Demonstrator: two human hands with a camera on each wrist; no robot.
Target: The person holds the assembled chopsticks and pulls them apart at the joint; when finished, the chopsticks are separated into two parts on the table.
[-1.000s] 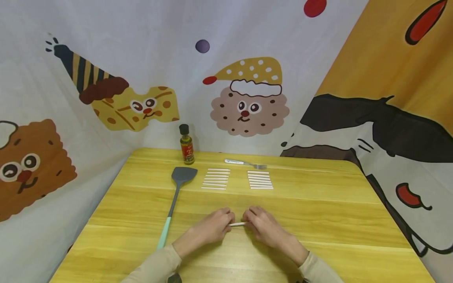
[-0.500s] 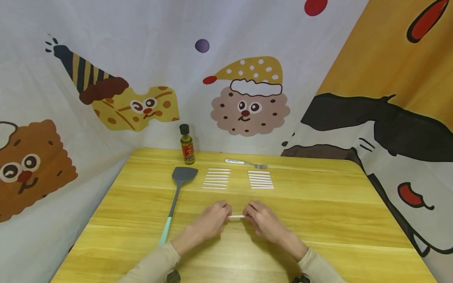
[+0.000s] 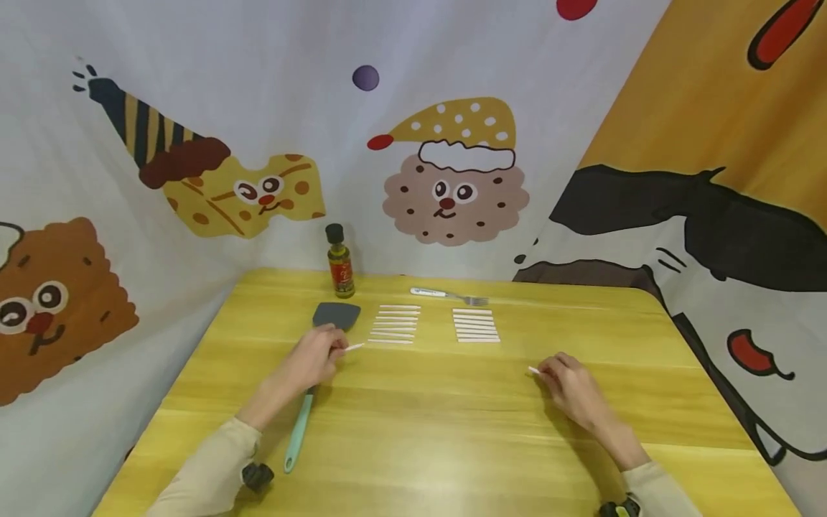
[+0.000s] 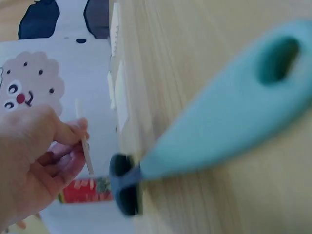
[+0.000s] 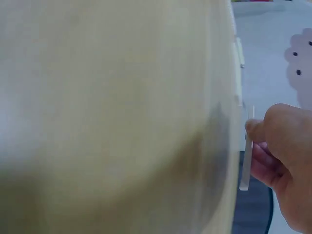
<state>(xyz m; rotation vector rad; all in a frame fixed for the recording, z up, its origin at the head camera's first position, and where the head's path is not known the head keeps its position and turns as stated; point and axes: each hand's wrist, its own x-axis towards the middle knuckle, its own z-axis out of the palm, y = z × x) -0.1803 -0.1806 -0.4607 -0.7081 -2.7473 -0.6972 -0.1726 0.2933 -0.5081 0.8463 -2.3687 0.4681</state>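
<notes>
Between its thumb and fingertips my left hand (image 3: 318,355) pinches a thin white stick (image 3: 354,347), over the spatula's shaft and left of a column of thin white sticks (image 3: 394,324). The left wrist view shows that stick (image 4: 87,155) jutting out both sides of the pinch. My right hand (image 3: 573,388) pinches another short white stick (image 3: 533,370), off to the right and nearer me than a second column of white sticks (image 3: 476,326). In the right wrist view this stick (image 5: 246,170) has a blunt end and looks somewhat thicker.
A spatula with grey head (image 3: 336,314) and mint handle (image 3: 298,434) lies under the left hand. Behind stands an oil bottle (image 3: 341,266) with a dark cap. A white-handled fork (image 3: 446,295) lies near the back edge of the wooden table (image 3: 426,445), before a cartoon-printed cloth (image 3: 278,86).
Both hands held one white stick between them at the front middle. They have moved apart, left hand far left and forward, right hand to the right, each now pinching a white stick.
</notes>
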